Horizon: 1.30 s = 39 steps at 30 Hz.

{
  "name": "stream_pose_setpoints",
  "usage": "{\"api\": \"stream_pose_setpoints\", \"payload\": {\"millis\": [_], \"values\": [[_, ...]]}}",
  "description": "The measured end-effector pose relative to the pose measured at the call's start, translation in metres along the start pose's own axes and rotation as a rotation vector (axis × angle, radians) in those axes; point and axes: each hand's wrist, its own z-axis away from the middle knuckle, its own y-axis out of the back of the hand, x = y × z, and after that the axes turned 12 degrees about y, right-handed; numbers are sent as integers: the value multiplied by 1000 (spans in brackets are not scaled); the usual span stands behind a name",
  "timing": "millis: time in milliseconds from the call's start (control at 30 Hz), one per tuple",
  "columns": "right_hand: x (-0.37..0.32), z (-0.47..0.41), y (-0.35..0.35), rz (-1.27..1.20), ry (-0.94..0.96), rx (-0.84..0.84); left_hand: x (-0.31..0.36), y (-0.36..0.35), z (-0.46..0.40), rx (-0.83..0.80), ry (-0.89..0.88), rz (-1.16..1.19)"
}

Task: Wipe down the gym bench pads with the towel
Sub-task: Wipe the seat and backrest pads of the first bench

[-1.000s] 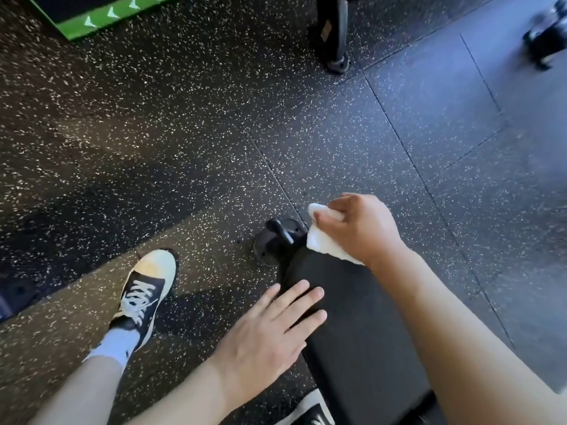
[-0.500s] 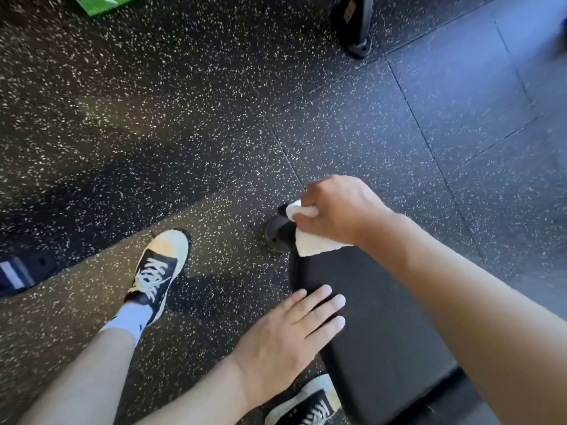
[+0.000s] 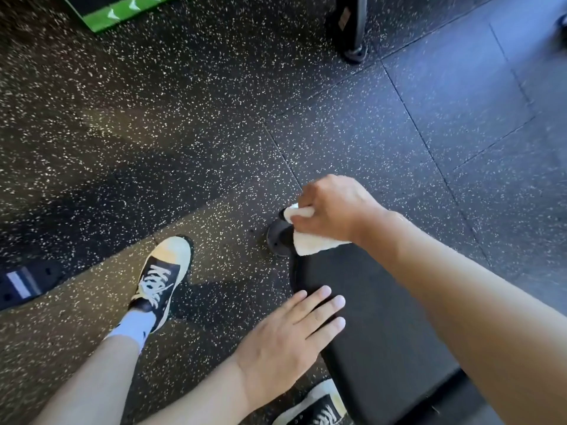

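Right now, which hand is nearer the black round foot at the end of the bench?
Right. The right hand grips the towel right beside the foot; the left hand rests flat further back on the pad.

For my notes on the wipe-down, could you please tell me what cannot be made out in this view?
All in the head view:
- Far end of the bench pad: hidden under the right hand and the towel.
- Near end of the pad: cut off by the bottom edge and covered by the right forearm.
- How much towel sits inside the grip: hidden by the curled fingers.
- Black round part beyond the pad: too dark to identify.
- Whether the pad is clean: not visible.
- Left hand: palm contact hidden.
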Motion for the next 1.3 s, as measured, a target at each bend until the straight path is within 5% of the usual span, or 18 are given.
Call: {"api": "stream_pose_setpoints", "payload": {"millis": [267,467,733,1067,1200,1300], "values": [[29,85,-11,-572,-665,569,3,18,-4,-104,11,28],[34,137,-31,-667,-921,661,7,23,-31,-121,20,8],[30,176,-56,-517,-982,769,-4,19,-107,-89,-65,-78],[-6,205,-93,-186,-717,1045,12,7,-167,-114,-123,-257],[-17,230,-113,-43,-575,956,22,8,-175,-175,-173,-299],[-17,253,-121,-8,-677,926,23,13,-179,-219,-198,-332]]}}
